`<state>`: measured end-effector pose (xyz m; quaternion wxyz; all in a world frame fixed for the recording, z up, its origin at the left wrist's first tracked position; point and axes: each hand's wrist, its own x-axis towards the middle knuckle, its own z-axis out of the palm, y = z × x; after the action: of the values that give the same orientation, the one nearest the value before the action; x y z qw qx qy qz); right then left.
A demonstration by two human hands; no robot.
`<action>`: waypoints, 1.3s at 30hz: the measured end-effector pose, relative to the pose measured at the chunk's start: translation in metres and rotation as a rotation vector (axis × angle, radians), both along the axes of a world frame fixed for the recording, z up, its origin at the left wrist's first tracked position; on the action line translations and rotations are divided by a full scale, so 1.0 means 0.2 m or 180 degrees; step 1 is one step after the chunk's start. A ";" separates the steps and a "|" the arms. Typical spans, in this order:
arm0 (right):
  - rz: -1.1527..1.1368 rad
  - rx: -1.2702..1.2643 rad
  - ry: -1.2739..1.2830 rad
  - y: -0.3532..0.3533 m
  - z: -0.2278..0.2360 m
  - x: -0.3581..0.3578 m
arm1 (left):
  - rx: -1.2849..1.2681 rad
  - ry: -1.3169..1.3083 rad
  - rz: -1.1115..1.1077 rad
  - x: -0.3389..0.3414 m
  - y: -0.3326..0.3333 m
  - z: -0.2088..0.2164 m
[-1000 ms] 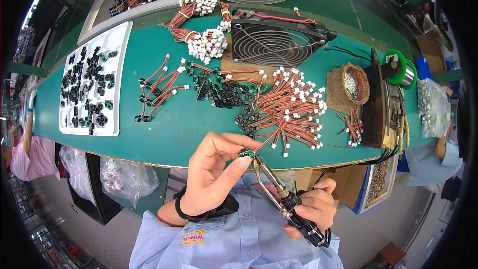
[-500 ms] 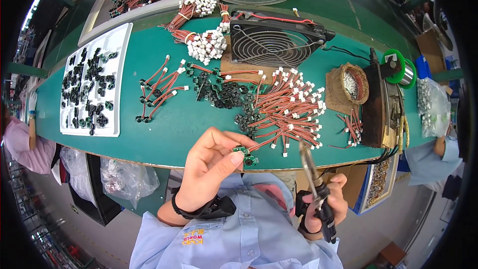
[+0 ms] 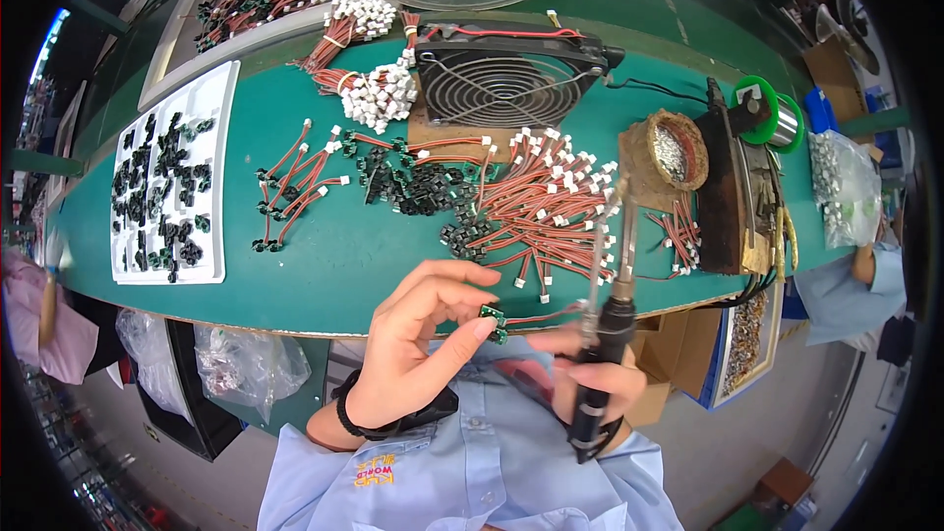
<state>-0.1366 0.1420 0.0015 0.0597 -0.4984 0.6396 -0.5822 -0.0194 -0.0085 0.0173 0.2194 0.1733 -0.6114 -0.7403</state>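
While it sits pinched at the thumb of the left hand (image 3: 413, 344), one small green circuit board (image 3: 495, 323), held up near the front edge of the green bench (image 3: 324, 285).

Handling, as judged: light, stiff board, easily damaged at its joints; best taken by its edges. Attached red lead (image 3: 531, 320): thin, flexible; not to be tugged.

Left hand: thumb closed against the board, forefinger arched above it, its tip standing apart.

Right hand (image 3: 600, 379): wrapped round a black-handled soldering iron (image 3: 615, 320), blurred, tip upward. Whether its fingers also touch the lead's far end, cannot tell.

Differences from half a second earlier: iron stood farther right and leaned left; now nearer the board, leaning right. Lead then pointed up toward the heap; now runs nearly level toward the right hand. Bench contents sit slightly farther left in view.

Beyond: heap of red leads with white connectors (image 3: 551, 197); pile of black parts (image 3: 423, 187); fan (image 3: 506, 88) behind; brown bowl (image 3: 639, 155) and green-flanged wire spool (image 3: 777, 123) at right; white tray (image 3: 218, 167) of black pieces at left.
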 end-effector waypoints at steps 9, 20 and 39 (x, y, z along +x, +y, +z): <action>-0.0138 0.0032 0.0547 -0.07 0.02 -0.02 | 0.0039 -0.0324 -0.0050 0.00 0.01 0.03; -0.1011 0.0795 0.1420 -0.05 -0.14 -0.17 | 0.0027 -0.0482 0.0319 0.09 -0.05 -0.06; -0.0524 0.0023 0.0017 -0.04 -0.03 -0.06 | -0.1643 -0.0580 -0.0463 0.00 0.01 0.09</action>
<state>-0.1486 0.1345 -0.0045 0.0117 -0.4454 0.6808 -0.5814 -0.0187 -0.0073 0.0359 0.1467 0.1331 -0.8078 -0.5552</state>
